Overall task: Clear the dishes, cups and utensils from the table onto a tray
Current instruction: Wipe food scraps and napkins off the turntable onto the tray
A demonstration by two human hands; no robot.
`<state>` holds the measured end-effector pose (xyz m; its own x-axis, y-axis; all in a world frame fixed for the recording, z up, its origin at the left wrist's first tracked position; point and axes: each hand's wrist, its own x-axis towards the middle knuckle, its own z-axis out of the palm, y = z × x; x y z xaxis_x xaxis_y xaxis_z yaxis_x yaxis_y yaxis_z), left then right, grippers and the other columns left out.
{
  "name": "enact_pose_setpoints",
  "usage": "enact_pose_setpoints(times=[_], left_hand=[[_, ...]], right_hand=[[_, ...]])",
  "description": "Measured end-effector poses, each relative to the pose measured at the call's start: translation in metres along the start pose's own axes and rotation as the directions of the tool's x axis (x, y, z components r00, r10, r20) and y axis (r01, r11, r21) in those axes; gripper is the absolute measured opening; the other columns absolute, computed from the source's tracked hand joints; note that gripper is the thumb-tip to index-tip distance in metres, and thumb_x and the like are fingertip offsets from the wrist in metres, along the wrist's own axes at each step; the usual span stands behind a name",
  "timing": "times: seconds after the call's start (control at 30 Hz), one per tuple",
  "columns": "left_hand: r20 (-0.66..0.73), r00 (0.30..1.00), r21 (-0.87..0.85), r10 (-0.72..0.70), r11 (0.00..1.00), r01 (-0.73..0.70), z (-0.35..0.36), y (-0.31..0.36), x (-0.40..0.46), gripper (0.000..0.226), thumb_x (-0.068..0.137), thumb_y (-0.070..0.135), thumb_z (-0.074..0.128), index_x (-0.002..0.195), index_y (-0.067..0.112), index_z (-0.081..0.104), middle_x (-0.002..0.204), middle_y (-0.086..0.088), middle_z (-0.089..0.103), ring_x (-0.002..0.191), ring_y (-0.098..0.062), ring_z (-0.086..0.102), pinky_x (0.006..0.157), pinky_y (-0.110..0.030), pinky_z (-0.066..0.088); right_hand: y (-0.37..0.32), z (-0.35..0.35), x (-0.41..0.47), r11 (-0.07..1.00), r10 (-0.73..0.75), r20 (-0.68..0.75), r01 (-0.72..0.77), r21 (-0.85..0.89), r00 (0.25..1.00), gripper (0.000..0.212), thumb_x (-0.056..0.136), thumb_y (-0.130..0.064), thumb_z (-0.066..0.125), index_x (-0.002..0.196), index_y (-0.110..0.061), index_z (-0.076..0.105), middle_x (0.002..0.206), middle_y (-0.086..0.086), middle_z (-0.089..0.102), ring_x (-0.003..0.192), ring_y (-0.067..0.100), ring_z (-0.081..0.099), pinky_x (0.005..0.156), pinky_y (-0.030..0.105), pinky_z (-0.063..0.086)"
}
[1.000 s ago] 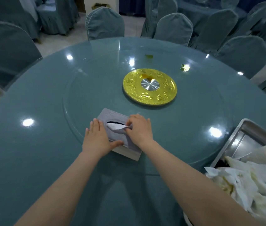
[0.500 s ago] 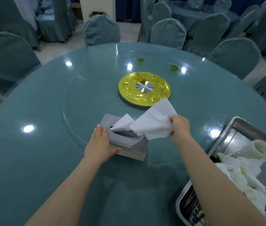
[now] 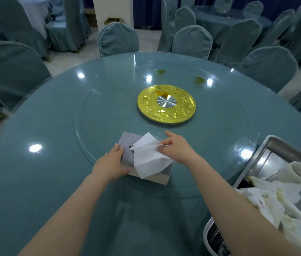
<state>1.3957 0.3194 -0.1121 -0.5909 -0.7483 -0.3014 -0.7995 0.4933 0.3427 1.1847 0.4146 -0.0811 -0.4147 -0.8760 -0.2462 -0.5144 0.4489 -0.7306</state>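
A grey tissue box (image 3: 127, 139) lies on the glass turntable near the table's front. My left hand (image 3: 111, 163) rests on its left end, fingers and thumb wrapped over the edge. My right hand (image 3: 176, 149) pinches a white tissue (image 3: 148, 157) that drapes over the box, while another tissue pokes from the slot. The metal tray (image 3: 273, 145) sits at the right edge. It holds a white cup (image 3: 299, 171) on its side, crumpled white napkins (image 3: 275, 202) and dark utensils at its near end.
A gold disc (image 3: 166, 104) with a silver hub marks the turntable's centre. Two small greenish stains (image 3: 199, 79) lie on the far glass. Teal-covered chairs (image 3: 118, 38) ring the round table (image 3: 35, 182), and more tables stand behind.
My right hand pulled a tissue up and right out of the box, then came back down over the box with it. My left hand stayed on the box.
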Motion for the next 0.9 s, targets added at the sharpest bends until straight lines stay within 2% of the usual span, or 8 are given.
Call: enact_pose_setpoints(times=[0.1, 0.17, 0.3, 0.43, 0.53, 0.6, 0.7, 0.9], left_hand=[[0.016, 0.999, 0.024, -0.031, 0.999, 0.03, 0.0, -0.001, 0.003, 0.083, 0.081, 0.032, 0.056, 0.151, 0.018, 0.014, 0.161, 0.003, 0.005, 0.144, -0.031, 0.02, 0.117, -0.037, 0.015], [0.008, 0.999, 0.06, -0.04, 0.997, 0.039, 0.002, -0.001, 0.004, 0.085, 0.081, 0.032, 0.057, 0.151, 0.016, 0.012, 0.161, 0.0, 0.004, 0.143, -0.032, 0.019, 0.117, -0.037, 0.013], [-0.001, 1.0, 0.145, 0.008, 0.989, -0.007, 0.006, 0.002, 0.005, 0.085, 0.082, 0.029, 0.058, 0.15, 0.009, 0.012, 0.16, -0.007, 0.005, 0.142, -0.026, 0.023, 0.118, -0.037, 0.01], [0.005, 1.0, 0.135, -0.002, 0.991, 0.001, 0.004, -0.001, 0.004, 0.086, 0.082, 0.028, 0.056, 0.151, 0.009, 0.009, 0.161, -0.008, 0.003, 0.143, -0.026, 0.022, 0.118, -0.037, 0.009], [0.023, 1.0, 0.112, -0.014, 0.994, 0.012, 0.004, 0.0, 0.001, 0.085, 0.083, 0.026, 0.055, 0.152, 0.01, 0.007, 0.161, -0.006, 0.001, 0.144, -0.026, 0.02, 0.119, -0.037, 0.009], [0.029, 0.999, 0.096, -0.029, 0.995, 0.026, 0.003, 0.003, -0.002, 0.084, 0.082, 0.024, 0.054, 0.151, 0.01, 0.01, 0.16, -0.004, 0.003, 0.143, -0.028, 0.023, 0.118, -0.037, 0.013], [0.015, 0.999, 0.077, -0.048, 0.996, 0.046, 0.002, 0.01, -0.004, 0.074, 0.08, 0.024, 0.053, 0.146, 0.01, 0.023, 0.156, -0.004, 0.018, 0.134, -0.029, 0.035, 0.106, -0.037, 0.035], [0.011, 1.0, 0.044, -0.02, 0.999, 0.019, 0.01, 0.032, -0.011, 0.048, 0.081, 0.028, 0.051, 0.125, 0.011, 0.042, 0.137, -0.004, 0.038, 0.116, -0.025, 0.048, 0.087, -0.034, 0.044]], right_hand=[[-0.007, 0.016, 0.012, 0.999, 0.006, -0.035, -0.008, -0.052, 0.999, 0.023, 0.085, -0.017, 0.058, 0.095, -0.024, 0.077, 0.11, -0.003, 0.07, 0.098, 0.015, 0.061, 0.075, 0.026, 0.046], [-0.009, 0.017, 0.014, 0.992, 0.047, -0.2, -0.023, 0.122, 0.979, 0.03, 0.083, -0.01, 0.054, 0.097, -0.024, 0.076, 0.097, -0.006, 0.072, 0.092, 0.01, 0.061, 0.074, 0.021, 0.043], [0.012, -0.01, 0.011, 0.878, 0.266, -0.541, 0.031, 0.477, 0.798, 0.03, 0.08, -0.006, 0.056, 0.1, -0.023, 0.071, 0.097, -0.002, 0.07, 0.084, 0.01, 0.062, 0.076, 0.022, 0.046], [0.039, -0.039, 0.002, 0.783, 0.431, -0.619, 0.07, 0.619, 0.656, 0.042, 0.08, -0.007, 0.059, 0.121, -0.016, 0.062, 0.101, -0.003, 0.067, 0.073, 0.001, 0.061, 0.069, 0.02, 0.048], [0.053, -0.054, -0.01, 0.763, 0.448, -0.61, 0.075, 0.642, 0.654, 0.05, 0.08, -0.004, 0.061, 0.13, -0.013, 0.057, 0.1, -0.007, 0.065, 0.072, -0.006, 0.06, 0.063, 0.013, 0.046], [0.054, -0.06, -0.02, 0.766, 0.437, -0.599, 0.072, 0.638, 0.671, 0.039, 0.079, -0.004, 0.062, 0.116, -0.016, 0.066, 0.092, -0.01, 0.067, 0.07, -0.002, 0.061, 0.063, 0.018, 0.048], [0.051, -0.064, -0.031, 0.822, 0.381, -0.601, 0.04, 0.568, 0.702, 0.02, 0.078, -0.007, 0.064, 0.07, -0.025, 0.068, 0.076, -0.008, 0.066, 0.068, 0.01, 0.057, 0.059, 0.022, 0.047], [0.045, -0.062, -0.045, 0.844, 0.34, -0.611, 0.055, 0.534, 0.715, 0.019, 0.079, -0.012, 0.065, 0.065, -0.025, 0.063, 0.07, -0.006, 0.061, 0.065, 0.01, 0.049, 0.058, 0.026, 0.042]])
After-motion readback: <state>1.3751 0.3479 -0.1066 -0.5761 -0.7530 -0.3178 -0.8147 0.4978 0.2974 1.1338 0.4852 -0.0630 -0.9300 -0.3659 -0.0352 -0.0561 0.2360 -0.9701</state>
